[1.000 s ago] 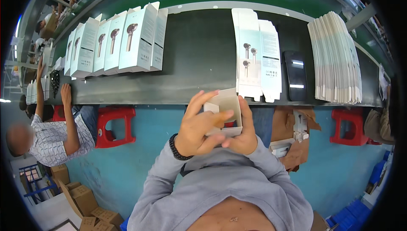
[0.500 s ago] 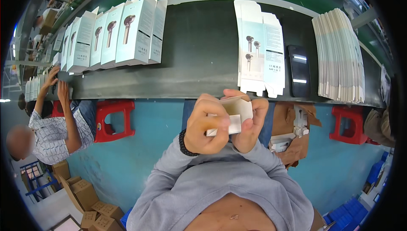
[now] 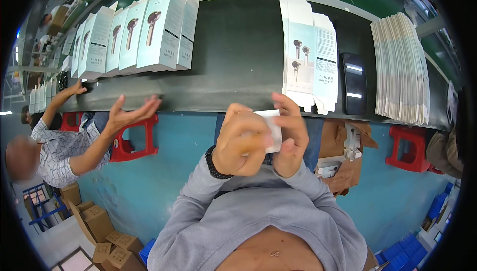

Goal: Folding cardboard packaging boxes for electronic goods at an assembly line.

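Note:
A small white carton (image 3: 274, 144) is tilted between my hands, just in front of the table edge. My left hand (image 3: 244, 139), with a black beaded bracelet at the wrist, is closed on its left side, thumb pressed to its face. My right hand (image 3: 292, 137) is at the carton's right edge, its fingers apart and overlapping that edge, its thumb held off. The far side of the carton is hidden. Beyond my hands, flat printed carton sleeves (image 3: 300, 67) with earphone pictures lie on the dark tabletop (image 3: 233, 52).
Upright printed boxes (image 3: 156, 37) stand at the left. A black phone (image 3: 354, 84) and a thick stack of flat cartons (image 3: 401, 70) lie right. A co-worker's hand (image 3: 133, 114) reaches in from the left. Red stools (image 3: 134, 137) and a brown carton (image 3: 338, 156) stand below the table.
The white carton has turned, and its open end no longer shows. My right fingers have loosened and spread. The co-worker's near hand has come away from the table toward me.

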A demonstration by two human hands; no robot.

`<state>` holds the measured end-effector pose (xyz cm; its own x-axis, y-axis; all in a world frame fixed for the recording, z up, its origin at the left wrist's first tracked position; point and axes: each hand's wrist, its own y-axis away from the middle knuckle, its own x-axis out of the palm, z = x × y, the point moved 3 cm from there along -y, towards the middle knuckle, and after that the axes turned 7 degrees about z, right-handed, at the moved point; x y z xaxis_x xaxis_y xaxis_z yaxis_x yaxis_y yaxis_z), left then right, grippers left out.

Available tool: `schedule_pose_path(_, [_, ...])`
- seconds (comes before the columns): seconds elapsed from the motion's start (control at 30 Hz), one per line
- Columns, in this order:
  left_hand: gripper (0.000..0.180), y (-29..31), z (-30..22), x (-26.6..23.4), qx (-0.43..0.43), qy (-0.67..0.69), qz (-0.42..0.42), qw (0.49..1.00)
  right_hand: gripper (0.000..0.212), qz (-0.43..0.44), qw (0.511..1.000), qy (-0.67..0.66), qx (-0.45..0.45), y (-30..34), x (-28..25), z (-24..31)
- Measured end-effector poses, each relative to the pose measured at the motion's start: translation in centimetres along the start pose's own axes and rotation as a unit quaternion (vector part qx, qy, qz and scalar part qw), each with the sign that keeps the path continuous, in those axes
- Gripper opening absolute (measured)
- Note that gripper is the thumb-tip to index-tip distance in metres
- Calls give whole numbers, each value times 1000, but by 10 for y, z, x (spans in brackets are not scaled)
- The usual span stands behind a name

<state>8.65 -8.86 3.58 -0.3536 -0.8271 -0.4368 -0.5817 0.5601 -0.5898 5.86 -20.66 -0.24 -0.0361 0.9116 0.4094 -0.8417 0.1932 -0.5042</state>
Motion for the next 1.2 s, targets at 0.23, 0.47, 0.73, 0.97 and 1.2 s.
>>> schedule_pose_path(0.23, [40, 0, -5, -4, 87, -15, -96, 991, 18, 120, 963, 40, 236, -15, 4, 10])
schedule_pose_path(0.47, [60, -1, -7, -6, 66, -67, -94, 991, 44, 155, 958, -33, 237, -5, 3, -3])
schedule_pose_path(0.73, [84, -10, -39, -49, -59, -167, 165, 970, 89, 320, 924, 195, 75, -14, 8, 6])
schedule_pose_path(0.97, [84, 34, -47, -111, -70, -42, -155, 984, 34, 277, 829, -483, -56, -83, 20, 74])
schedule_pose_path(1.2, [59, 44, 65, -90, -88, -185, -390, 898, 20, 170, 770, -613, -48, -80, 41, 108])
